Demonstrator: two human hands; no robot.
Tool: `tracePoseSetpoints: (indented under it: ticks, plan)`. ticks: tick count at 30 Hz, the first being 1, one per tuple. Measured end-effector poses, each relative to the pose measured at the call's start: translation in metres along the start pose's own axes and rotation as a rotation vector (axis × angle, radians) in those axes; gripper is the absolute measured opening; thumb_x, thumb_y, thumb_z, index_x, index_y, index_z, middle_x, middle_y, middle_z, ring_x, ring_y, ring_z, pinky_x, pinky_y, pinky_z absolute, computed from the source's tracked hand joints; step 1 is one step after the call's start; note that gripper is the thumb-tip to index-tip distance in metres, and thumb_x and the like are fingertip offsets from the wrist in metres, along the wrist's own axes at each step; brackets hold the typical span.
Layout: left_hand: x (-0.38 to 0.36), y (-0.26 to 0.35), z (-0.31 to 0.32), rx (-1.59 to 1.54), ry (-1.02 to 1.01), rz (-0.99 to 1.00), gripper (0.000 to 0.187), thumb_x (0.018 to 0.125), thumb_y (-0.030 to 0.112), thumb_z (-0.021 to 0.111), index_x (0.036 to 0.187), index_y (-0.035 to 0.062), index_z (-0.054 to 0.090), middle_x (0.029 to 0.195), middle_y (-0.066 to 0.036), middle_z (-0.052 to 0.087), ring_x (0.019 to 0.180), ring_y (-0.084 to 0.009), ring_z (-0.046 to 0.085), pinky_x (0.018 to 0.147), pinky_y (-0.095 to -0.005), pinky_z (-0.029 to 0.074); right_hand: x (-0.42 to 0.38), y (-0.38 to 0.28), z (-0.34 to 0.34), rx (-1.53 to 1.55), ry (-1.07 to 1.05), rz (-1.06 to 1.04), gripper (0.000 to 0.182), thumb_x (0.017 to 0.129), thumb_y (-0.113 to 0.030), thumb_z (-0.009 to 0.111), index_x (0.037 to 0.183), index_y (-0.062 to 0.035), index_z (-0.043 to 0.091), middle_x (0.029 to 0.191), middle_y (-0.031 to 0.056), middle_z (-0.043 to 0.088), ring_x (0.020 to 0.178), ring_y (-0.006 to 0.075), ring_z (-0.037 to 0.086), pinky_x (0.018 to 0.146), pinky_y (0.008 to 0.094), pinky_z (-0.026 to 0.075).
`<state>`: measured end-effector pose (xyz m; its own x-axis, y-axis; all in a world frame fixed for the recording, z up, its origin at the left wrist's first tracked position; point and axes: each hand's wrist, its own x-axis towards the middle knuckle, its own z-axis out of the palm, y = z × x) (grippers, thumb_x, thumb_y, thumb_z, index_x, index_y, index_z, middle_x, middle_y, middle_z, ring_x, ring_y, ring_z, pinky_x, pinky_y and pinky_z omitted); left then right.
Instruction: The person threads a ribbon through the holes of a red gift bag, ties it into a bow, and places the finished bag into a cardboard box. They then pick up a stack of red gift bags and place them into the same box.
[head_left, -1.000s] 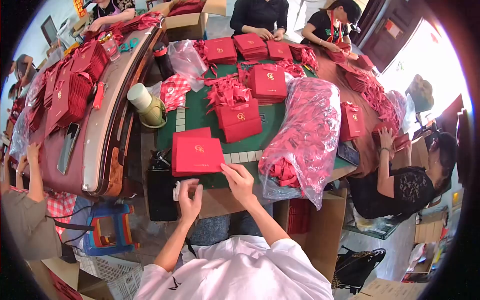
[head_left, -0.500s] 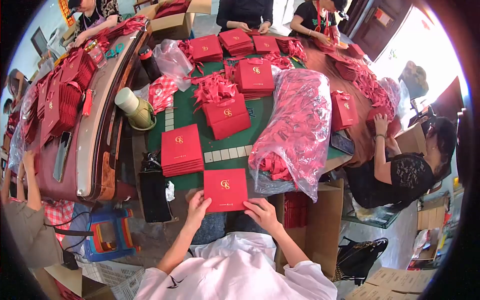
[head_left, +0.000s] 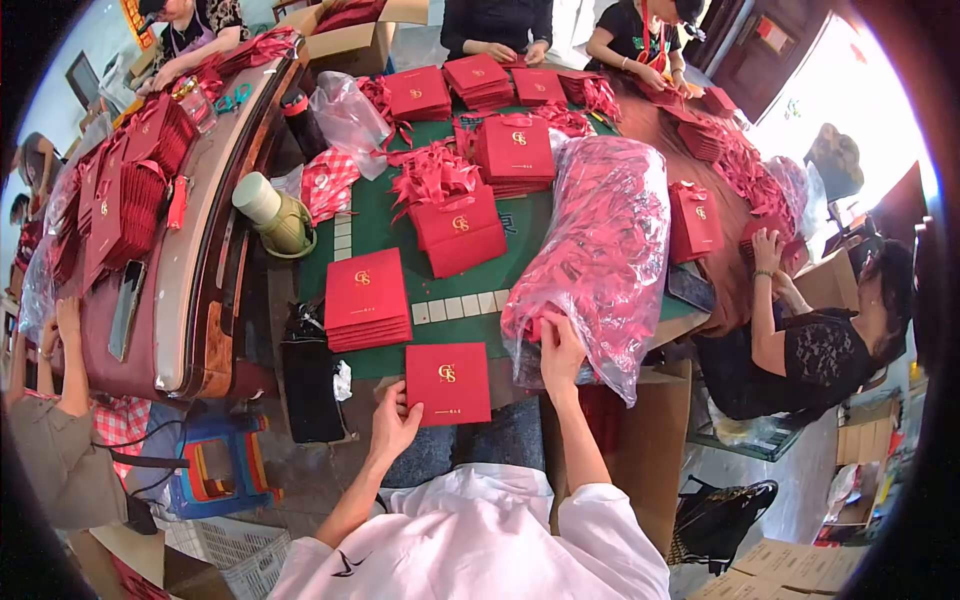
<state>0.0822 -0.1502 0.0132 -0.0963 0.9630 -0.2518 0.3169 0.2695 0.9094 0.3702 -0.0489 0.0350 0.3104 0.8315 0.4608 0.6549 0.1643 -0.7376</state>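
Note:
A red card-like bag with gold print (head_left: pixel 448 384) is held at its lower left corner by my left hand (head_left: pixel 397 425), just in front of the table edge. My right hand (head_left: pixel 562 352) is at the open lower end of a clear plastic bag full of red ribbons (head_left: pixel 600 230), its fingers closed at the ribbons there; what they pinch is too small to make out. Left of centre lies a stack of flat red bags (head_left: pixel 366 300). Behind it, more red bags (head_left: pixel 460 235) carry a heap of red ribbons (head_left: pixel 432 175).
A green-lidded jar (head_left: pixel 270 215), a black bottle (head_left: pixel 300 122) and a black pouch (head_left: pixel 312 390) are on the left. A phone (head_left: pixel 690 287) lies right of the plastic bag. An open cardboard box (head_left: pixel 655 430) stands below the table's right side. Several people work around the tables.
My right hand has let go of the red bag and moved up and right to the ribbons in the plastic bag. My left hand still holds the red bag.

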Motion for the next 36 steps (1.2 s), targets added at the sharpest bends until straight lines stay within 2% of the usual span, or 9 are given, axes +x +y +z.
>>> tracePoseSetpoints:
  ticks: [8,11,16,19,20,24,28,33,36]
  plan:
    - [-0.007,0.042,-0.001,0.66,0.274,0.564,0.05,0.082,0.007,0.072,0.128,0.0016,0.053,0.113,-0.015,0.056,0.086,-0.0241,0.062,0.072,-0.0331,0.053,-0.024,-0.017,-0.025,0.06,-0.032,-0.254,0.02,0.075,0.0,0.077,0.09,-0.0051,0.066,0.092,0.0111,0.065,0.082,0.0282,0.064,0.069,0.0376,0.052]
    - [-0.002,0.058,0.017,0.2,0.027,0.469,0.042,0.085,0.005,0.068,0.126,0.0024,0.056,0.114,-0.013,0.057,0.09,-0.0259,0.062,0.077,-0.0348,0.053,-0.035,-0.037,-0.033,0.077,-0.151,-0.362,0.02,0.074,-0.001,0.078,0.089,-0.0048,0.066,0.091,0.0107,0.064,0.082,0.0287,0.063,0.069,0.0375,0.052]
    - [0.008,0.09,0.045,0.095,-0.149,0.769,0.03,0.089,0.003,0.062,0.119,0.0017,0.062,0.12,-0.016,0.063,0.103,-0.0279,0.066,0.085,-0.0339,0.054,-0.055,-0.073,-0.036,0.181,-0.315,-0.401,0.022,0.072,-0.007,0.08,0.091,-0.0066,0.068,0.087,0.008,0.064,0.077,0.0265,0.062,0.066,0.036,0.051]
    - [0.004,0.085,0.044,-0.003,-0.382,0.446,0.027,0.089,0.007,0.063,0.115,0.0011,0.063,0.106,-0.014,0.068,0.093,-0.0307,0.068,0.08,-0.0349,0.054,-0.062,-0.079,-0.04,0.212,-0.321,-0.303,0.023,0.072,-0.008,0.081,0.091,-0.0063,0.069,0.088,0.0089,0.064,0.077,0.027,0.062,0.066,0.0351,0.051]
    - [0.003,0.08,0.05,-0.124,-0.357,0.454,0.019,0.092,0.01,0.063,0.108,-0.001,0.065,0.095,-0.011,0.07,0.081,-0.0222,0.07,0.071,-0.0317,0.054,-0.063,-0.079,-0.041,0.23,-0.355,-0.25,0.022,0.074,-0.007,0.08,0.094,-0.0045,0.07,0.09,0.009,0.065,0.08,0.0238,0.064,0.069,0.0326,0.052]
    - [-0.011,0.061,0.054,-0.342,-0.422,0.234,0.022,0.095,0.017,0.064,0.106,-0.0024,0.066,0.088,-0.008,0.07,0.081,-0.0078,0.064,0.071,-0.027,0.052,-0.075,-0.085,-0.04,0.511,-0.521,0.104,0.024,0.08,0.0,0.073,0.104,-0.0012,0.071,0.098,0.008,0.064,0.093,0.0183,0.063,0.081,0.0289,0.051]
    - [-0.011,0.057,0.05,-0.229,-0.385,0.261,0.022,0.095,0.016,0.065,0.107,-0.0024,0.066,0.086,-0.007,0.071,0.081,-0.0088,0.065,0.071,-0.0264,0.052,-0.087,-0.079,-0.032,0.624,-0.54,0.278,0.022,0.083,-0.001,0.071,0.104,-0.0007,0.07,0.098,0.0086,0.065,0.096,0.0186,0.063,0.083,0.029,0.05]
    - [0.005,0.077,0.029,-0.128,-0.521,0.305,0.022,0.091,0.009,0.067,0.112,0.0018,0.066,0.097,-0.005,0.071,0.088,-0.0118,0.068,0.077,-0.0275,0.054,-0.085,-0.082,-0.038,0.416,-0.415,0.011,0.011,0.085,0.001,0.068,0.096,0.0006,0.069,0.097,0.0105,0.07,0.093,0.0235,0.066,0.081,0.0313,0.052]
    - [0.033,0.076,0.021,0.309,-0.208,0.612,0.031,0.082,0.007,0.067,0.113,0.0039,0.065,0.113,-0.014,0.064,0.103,-0.0287,0.061,0.086,-0.0385,0.052,-0.085,-0.091,-0.056,0.562,-0.479,0.257,0.009,0.086,0.003,0.066,0.095,0.0011,0.068,0.092,0.0104,0.069,0.087,0.0199,0.066,0.077,0.0287,0.051]
